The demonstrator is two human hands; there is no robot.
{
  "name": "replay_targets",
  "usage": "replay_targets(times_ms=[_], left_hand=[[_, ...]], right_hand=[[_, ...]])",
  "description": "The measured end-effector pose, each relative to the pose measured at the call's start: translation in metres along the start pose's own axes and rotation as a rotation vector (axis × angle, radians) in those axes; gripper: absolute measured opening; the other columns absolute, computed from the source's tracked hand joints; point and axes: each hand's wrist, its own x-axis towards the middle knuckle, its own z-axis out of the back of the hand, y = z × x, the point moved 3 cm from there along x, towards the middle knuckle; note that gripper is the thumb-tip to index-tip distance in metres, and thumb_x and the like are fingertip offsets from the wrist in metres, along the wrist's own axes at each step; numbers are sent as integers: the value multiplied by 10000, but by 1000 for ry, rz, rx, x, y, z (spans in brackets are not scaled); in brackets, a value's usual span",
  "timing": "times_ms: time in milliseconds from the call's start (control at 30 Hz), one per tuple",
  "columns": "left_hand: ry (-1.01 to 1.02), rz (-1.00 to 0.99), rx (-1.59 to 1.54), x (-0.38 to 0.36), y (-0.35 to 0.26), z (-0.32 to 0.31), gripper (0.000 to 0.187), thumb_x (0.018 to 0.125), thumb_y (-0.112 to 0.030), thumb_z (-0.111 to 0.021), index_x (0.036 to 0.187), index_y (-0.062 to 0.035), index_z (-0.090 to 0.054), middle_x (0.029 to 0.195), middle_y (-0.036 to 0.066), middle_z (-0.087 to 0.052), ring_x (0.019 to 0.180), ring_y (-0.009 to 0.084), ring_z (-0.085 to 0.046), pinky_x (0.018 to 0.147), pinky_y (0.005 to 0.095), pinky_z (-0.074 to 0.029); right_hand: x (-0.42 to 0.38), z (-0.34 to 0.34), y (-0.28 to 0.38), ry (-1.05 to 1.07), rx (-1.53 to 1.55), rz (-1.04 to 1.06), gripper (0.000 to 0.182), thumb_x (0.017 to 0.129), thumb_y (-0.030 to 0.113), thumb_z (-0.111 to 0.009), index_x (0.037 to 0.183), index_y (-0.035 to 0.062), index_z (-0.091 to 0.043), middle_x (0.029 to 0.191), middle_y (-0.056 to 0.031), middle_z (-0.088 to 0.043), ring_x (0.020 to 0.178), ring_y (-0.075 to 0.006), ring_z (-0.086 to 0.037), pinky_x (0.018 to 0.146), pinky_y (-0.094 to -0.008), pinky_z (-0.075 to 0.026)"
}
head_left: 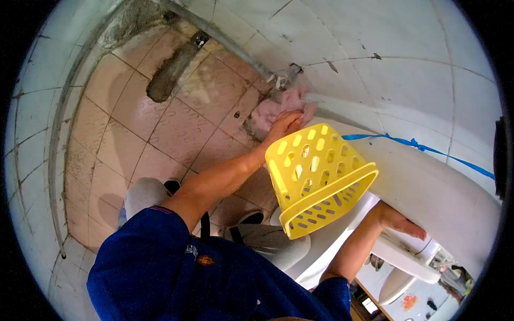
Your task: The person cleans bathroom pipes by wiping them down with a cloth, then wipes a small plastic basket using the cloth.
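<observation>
A pink cloth (pixel 293 100) lies bunched against the wall's foot. My left hand (pixel 286 124) is on its lower edge, fingers curled round part of it. A yellow perforated plastic basket (pixel 321 176) is tilted on its side between my forearms, beside a long smooth white surface (pixel 433 187). My right hand (pixel 399 220) touches the lower edge of that white surface, its visible fingers stretched out; some fingers are hidden. A blue strip (pixel 415 143) runs from behind the basket across the white surface to the right.
Pinkish floor tiles (pixel 182 131) have a dark patch at the top. A grey pipe (pixel 225 40) runs along the wall to a fitting near the cloth. Tiled white walls (pixel 396 32) stand around. A white basin-like rim (pixel 407 260) and fittings are at the lower right.
</observation>
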Motion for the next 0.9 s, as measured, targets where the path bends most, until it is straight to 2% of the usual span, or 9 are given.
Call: replay_targets(times_ms=[67,233,367,433,567,733,833,867,900], left_hand=[[-115,-314,191,-11,24,0,386,991,-284,-505,1293,-51,-567,1271,102,-593,1105,299,-583,969,373,-452],[128,230,-196,-49,55,-12,395,990,-295,-502,1296,-54,-564,1275,101,-591,1111,299,-581,971,380,-453],[162,224,-326,-71,-15,-35,402,989,-305,-500,1300,-57,-562,1278,100,-590,1116,299,-580,973,384,-453],[117,188,-351,-74,-36,-40,405,989,-309,-499,1301,-58,-561,1279,99,-589,1119,298,-579,974,387,-453],[-8,149,-381,-73,-52,-52,412,989,-319,-497,1304,-61,-558,1282,98,-588,1123,298,-578,977,392,-453],[15,210,-509,-84,-62,-51,421,988,-330,-495,1308,-64,-555,1286,96,-587,1129,298,-576,979,398,-454],[92,268,-625,-93,-65,-41,426,988,-337,-493,1310,-66,-553,1289,95,-586,1133,298,-575,981,402,-454],[113,284,-661,-95,-66,-38,428,988,-340,-493,1311,-66,-552,1289,95,-585,1134,298,-574,981,403,-454],[138,303,-696,-96,-66,-36,430,987,-342,-492,1312,-67,-552,1290,95,-585,1135,298,-574,982,404,-454]], right_hand=[[-1,2,-2,-11,-9,-14,1011,742,832,-521,1440,122,-346,1448,-120,-329,1329,-301,-315,1139,-446,-242],[-5,1,-5,-59,-28,-57,1058,727,863,-490,1448,108,-323,1460,-127,-319,1338,-322,-306,1134,-481,-250],[-9,-2,-1,-53,-98,-55,1103,710,890,-459,1464,101,-294,1472,-153,-308,1338,-350,-319,1132,-518,-254],[-4,10,9,408,639,-199,1070,762,867,-413,1440,43,-326,1429,-159,-391,1297,-323,-390,1085,-501,-344],[-9,11,-17,-13,28,-185,1052,787,861,-370,1432,31,-331,1455,-148,-368,1317,-317,-371,1106,-484,-315],[-10,22,-15,78,-65,-42,715,896,663,-505,1302,83,-402,1374,-110,-434,1256,-237,-422,1061,-402,-364],[-54,52,-48,166,-95,-268,438,1029,371,-439,1243,-4,-514,1157,-116,-557,1076,-217,-511,986,-370,-385],[-80,62,-52,271,-508,-423,374,1018,323,-462,1191,9,-567,1117,-115,-588,1044,-220,-539,964,-376,-404],[-116,76,-85,315,-377,-719,345,1004,296,-502,1181,10,-580,1065,-117,-627,1028,-213,-574,928,-339,-431]])
